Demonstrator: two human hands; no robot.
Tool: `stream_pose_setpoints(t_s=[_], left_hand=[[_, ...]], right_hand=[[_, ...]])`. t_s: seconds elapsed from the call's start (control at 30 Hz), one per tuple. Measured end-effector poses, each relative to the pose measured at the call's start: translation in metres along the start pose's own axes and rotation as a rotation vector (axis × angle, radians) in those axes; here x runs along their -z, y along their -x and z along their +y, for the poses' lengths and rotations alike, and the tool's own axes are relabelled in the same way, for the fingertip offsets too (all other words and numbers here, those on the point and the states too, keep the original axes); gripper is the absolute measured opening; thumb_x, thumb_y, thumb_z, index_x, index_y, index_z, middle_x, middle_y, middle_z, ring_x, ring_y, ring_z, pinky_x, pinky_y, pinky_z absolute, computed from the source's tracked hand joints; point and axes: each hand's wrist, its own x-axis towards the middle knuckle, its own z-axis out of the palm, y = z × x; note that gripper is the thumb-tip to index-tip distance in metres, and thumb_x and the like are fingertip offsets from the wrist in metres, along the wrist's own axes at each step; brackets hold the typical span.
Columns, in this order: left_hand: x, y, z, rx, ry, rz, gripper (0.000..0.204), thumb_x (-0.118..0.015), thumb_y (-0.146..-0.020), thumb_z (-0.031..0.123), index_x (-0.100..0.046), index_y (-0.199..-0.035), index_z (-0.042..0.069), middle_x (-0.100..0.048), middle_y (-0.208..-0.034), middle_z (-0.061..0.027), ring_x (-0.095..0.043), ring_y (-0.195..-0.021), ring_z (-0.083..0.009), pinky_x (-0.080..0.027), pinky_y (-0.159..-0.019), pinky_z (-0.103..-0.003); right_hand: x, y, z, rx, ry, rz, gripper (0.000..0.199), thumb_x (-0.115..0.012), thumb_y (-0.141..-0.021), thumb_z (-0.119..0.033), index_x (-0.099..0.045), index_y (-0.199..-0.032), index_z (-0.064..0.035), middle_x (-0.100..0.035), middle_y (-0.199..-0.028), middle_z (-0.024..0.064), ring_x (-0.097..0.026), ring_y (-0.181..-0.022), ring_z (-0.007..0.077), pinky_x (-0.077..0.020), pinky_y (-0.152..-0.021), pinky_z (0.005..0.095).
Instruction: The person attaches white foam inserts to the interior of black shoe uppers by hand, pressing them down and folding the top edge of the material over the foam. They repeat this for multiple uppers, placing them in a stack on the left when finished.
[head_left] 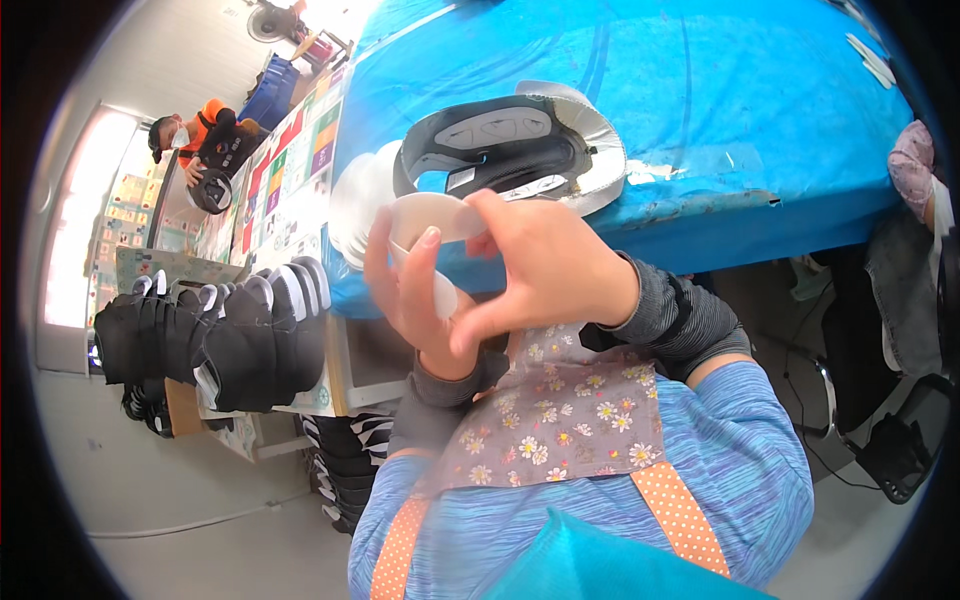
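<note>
Between my two hands is a thin, pale, curved piece (pixel 430 217), bent into an arc, its material unclear. My left hand (pixel 405 300) curls round its left side, fingers raised and slightly blurred. My right hand (pixel 555 265) pinches its right end between thumb and fingers. Just beyond them, a hollow black fabric shell (pixel 425 165) with a pale, stiff rim lies on its side on the blue-covered table (pixel 680 100). Overlapping pale, rounded pieces (pixel 355 205) are spread at the table's left edge, close to my left hand.
Stacked black fabric shells (pixel 255 345) with white curved edges stand at the left, and more (pixel 350 465) sit lower down. A co-worker in orange (pixel 205 130) holds a black item at the far left. Another person's sleeve (pixel 912 160) shows at the right, near a dark chair (pixel 900 450).
</note>
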Motion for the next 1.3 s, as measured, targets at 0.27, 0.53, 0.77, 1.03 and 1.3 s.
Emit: stream_pose_setpoints(t_s=[0.27,0.53,0.77,1.03,1.3], left_hand=[[0.001,0.006,-0.014,-0.064,0.019,-0.139,0.041,-0.060,-0.099,0.023,-0.051,-0.138,0.013,-0.043,-0.149,-0.0233,-0.049,-0.135,-0.0419,-0.048,-0.105,-0.053],[-0.014,-0.007,-0.056,0.178,0.426,-0.028,0.094,-0.071,-0.091,0.048,-0.017,-0.161,0.016,-0.019,-0.165,-0.0170,-0.026,-0.150,-0.0390,-0.017,-0.122,-0.057],[-0.032,0.014,-0.102,0.836,0.453,-0.341,0.079,-0.054,-0.100,0.056,-0.027,-0.160,0.012,-0.025,-0.164,-0.0134,-0.026,-0.149,-0.0305,-0.024,-0.118,-0.056],[0.001,-0.023,-0.113,0.820,0.615,-0.325,0.068,-0.053,-0.096,0.044,-0.040,-0.153,0.010,-0.044,-0.154,-0.0112,-0.050,-0.135,-0.0263,-0.050,-0.101,-0.044],[0.023,-0.004,-0.122,0.760,0.650,-0.561,0.079,-0.055,-0.097,0.051,-0.035,-0.155,0.001,-0.044,-0.151,-0.0147,-0.044,-0.140,-0.0249,-0.035,-0.118,-0.044]], right_hand=[[0.000,0.001,0.001,-0.103,-0.023,0.063,0.068,-0.083,-0.073,-0.053,-0.061,-0.104,0.0036,-0.071,-0.085,0.0168,-0.072,-0.076,0.0324,-0.0565,-0.070,0.0376],[0.035,-0.004,0.024,0.023,-0.203,0.394,0.062,-0.088,-0.068,-0.046,-0.064,-0.098,0.0030,-0.069,-0.082,0.0146,-0.071,-0.075,0.0267,-0.0553,-0.067,0.0361],[0.051,-0.006,0.041,0.046,-0.101,0.575,0.069,-0.087,-0.073,-0.046,-0.055,-0.115,-0.0005,-0.068,-0.087,0.0112,-0.069,-0.087,0.0239,-0.0562,-0.081,0.0355],[0.054,0.006,0.035,0.059,-0.114,0.472,0.079,-0.086,-0.077,-0.027,-0.041,-0.139,-0.0090,-0.069,-0.115,0.0060,-0.062,-0.104,0.0184,-0.0455,-0.094,0.0360],[0.018,-0.006,0.034,-0.116,-0.350,0.186,0.081,-0.088,-0.072,-0.029,-0.040,-0.131,0.0001,-0.066,-0.120,0.0164,-0.061,-0.107,0.0246,-0.0508,-0.093,0.0398]])
